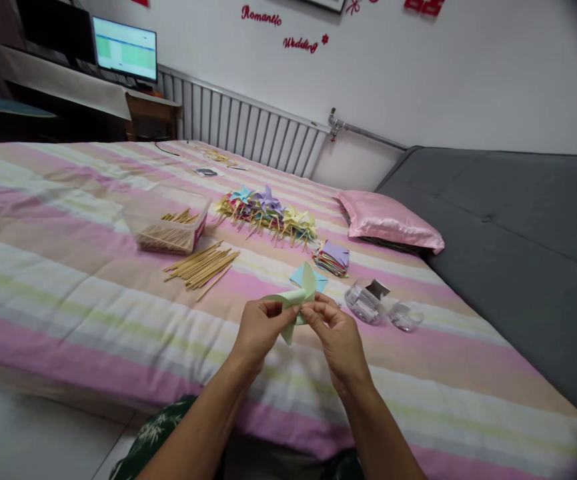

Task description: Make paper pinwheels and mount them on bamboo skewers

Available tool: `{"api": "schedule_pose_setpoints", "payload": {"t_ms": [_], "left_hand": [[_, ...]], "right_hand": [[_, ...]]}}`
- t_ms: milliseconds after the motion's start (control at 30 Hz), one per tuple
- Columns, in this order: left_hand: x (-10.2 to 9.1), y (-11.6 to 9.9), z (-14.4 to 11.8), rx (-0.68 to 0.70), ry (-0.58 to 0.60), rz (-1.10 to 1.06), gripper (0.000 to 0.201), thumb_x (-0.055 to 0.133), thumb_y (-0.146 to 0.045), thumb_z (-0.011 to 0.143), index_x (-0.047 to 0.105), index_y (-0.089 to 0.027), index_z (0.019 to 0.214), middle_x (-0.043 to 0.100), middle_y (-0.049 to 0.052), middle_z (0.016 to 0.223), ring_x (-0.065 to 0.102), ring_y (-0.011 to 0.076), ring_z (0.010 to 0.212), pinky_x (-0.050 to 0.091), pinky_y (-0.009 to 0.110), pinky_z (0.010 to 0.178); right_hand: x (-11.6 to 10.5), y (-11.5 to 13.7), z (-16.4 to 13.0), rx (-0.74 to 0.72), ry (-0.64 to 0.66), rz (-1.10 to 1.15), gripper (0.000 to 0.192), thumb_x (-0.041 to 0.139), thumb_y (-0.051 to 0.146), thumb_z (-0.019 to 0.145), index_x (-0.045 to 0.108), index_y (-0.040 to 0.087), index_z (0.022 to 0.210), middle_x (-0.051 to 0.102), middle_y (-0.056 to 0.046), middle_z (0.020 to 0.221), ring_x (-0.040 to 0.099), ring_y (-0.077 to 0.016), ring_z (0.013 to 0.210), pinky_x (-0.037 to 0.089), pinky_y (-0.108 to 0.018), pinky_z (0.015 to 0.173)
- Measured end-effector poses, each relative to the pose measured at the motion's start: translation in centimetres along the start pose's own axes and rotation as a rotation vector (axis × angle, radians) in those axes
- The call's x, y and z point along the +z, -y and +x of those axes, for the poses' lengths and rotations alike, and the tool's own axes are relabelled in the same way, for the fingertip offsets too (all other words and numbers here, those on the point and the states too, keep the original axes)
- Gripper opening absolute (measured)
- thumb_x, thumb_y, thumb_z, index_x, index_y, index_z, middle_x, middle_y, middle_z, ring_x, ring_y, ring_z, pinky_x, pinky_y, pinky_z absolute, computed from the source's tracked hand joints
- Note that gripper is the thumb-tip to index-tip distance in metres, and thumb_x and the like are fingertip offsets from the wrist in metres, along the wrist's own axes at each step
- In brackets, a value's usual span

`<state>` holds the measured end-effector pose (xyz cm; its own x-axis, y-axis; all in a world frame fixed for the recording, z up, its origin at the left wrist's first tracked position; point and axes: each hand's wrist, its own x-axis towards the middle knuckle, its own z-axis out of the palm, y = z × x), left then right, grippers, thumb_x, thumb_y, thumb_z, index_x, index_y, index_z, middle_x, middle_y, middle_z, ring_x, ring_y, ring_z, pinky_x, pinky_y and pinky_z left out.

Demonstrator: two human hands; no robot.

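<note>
My left hand [258, 328] and my right hand [337, 333] pinch a pale green folded paper piece [299, 296] between them, above the striped bed cover. The paper's flaps curl up and down from the fingertips. A light blue paper square [299, 274] lies on the bed just behind it. Loose wooden sticks [202, 265] lie to the left. A small stack of coloured paper squares [332, 258] sits behind my right hand.
A row of finished paper pinwheels [268, 212] lies further back. A clear box [168, 223] holds more sticks. Small clear plastic containers [375, 305] sit at the right. A pink pillow [388, 220] and grey mattress [513, 247] are beyond; radiator [248, 130] at the wall.
</note>
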<state>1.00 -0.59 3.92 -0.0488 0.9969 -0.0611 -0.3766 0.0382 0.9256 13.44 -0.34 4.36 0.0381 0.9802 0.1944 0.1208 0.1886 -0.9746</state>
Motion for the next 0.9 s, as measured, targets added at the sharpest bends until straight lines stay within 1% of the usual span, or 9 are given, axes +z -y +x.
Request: {"api": "schedule_pose_setpoints", "payload": {"t_ms": [167,300,567,700,800,900], "left_hand": [[0.11,0.0,-0.01,-0.001,-0.024,0.005,0.017,0.074,-0.025,0.058,0.074,-0.013,0.069,0.071,0.006,0.068,0.059,0.0135,0.058,0.041,0.021,0.055],[0.06,-0.03,0.03,-0.01,-0.019,-0.024,0.018,0.075,-0.026,0.058,0.074,-0.013,0.07,0.071,0.007,0.068,0.06,0.0133,0.06,0.041,0.02,0.056],[-0.12,0.05,0.13,-0.042,-0.035,-0.082,0.02,0.075,-0.026,0.057,0.073,-0.011,0.071,0.07,0.006,0.065,0.058,0.0108,0.056,0.04,0.018,0.053],[-0.06,-0.05,0.03,-0.019,-0.027,-0.08,0.019,0.075,-0.025,0.058,0.073,-0.011,0.07,0.07,0.007,0.066,0.059,0.0122,0.058,0.042,0.019,0.055],[-0.03,-0.08,-0.01,0.007,-0.017,-0.073,0.018,0.074,-0.024,0.059,0.074,-0.012,0.072,0.071,0.008,0.071,0.061,0.0139,0.063,0.043,0.02,0.058],[-0.06,-0.04,0.0,0.031,-0.015,-0.057,0.018,0.073,-0.023,0.059,0.074,-0.012,0.073,0.072,0.008,0.073,0.062,0.0155,0.065,0.044,0.021,0.06]], "right_hand": [[-0.08,-0.02,0.07,-0.03,-0.017,-0.075,0.02,0.067,0.039,0.069,0.071,0.019,0.073,0.057,-0.008,0.11,0.047,-0.0242,0.114,0.035,-0.038,0.097],[-0.11,0.09,-0.02,-0.077,-0.034,-0.135,0.02,0.066,0.038,0.07,0.072,0.02,0.075,0.058,-0.009,0.111,0.049,-0.0241,0.112,0.035,-0.038,0.097],[-0.12,0.71,-0.57,-0.268,-0.059,-0.336,0.011,0.065,0.03,0.073,0.072,0.025,0.08,0.061,-0.006,0.106,0.054,-0.0221,0.103,0.038,-0.039,0.091],[-0.08,0.82,-0.7,-0.353,-0.092,-0.44,0.01,0.064,0.029,0.073,0.072,0.026,0.079,0.063,-0.006,0.106,0.054,-0.0234,0.1,0.038,-0.042,0.089],[-0.16,0.64,-0.55,-0.356,-0.087,-0.444,0.009,0.064,0.03,0.074,0.071,0.026,0.078,0.063,-0.006,0.107,0.053,-0.0239,0.102,0.037,-0.042,0.09],[-0.32,0.35,-0.28,-0.327,-0.057,-0.422,0.01,0.063,0.032,0.074,0.07,0.025,0.075,0.063,-0.006,0.106,0.051,-0.0245,0.105,0.035,-0.043,0.092]]}}
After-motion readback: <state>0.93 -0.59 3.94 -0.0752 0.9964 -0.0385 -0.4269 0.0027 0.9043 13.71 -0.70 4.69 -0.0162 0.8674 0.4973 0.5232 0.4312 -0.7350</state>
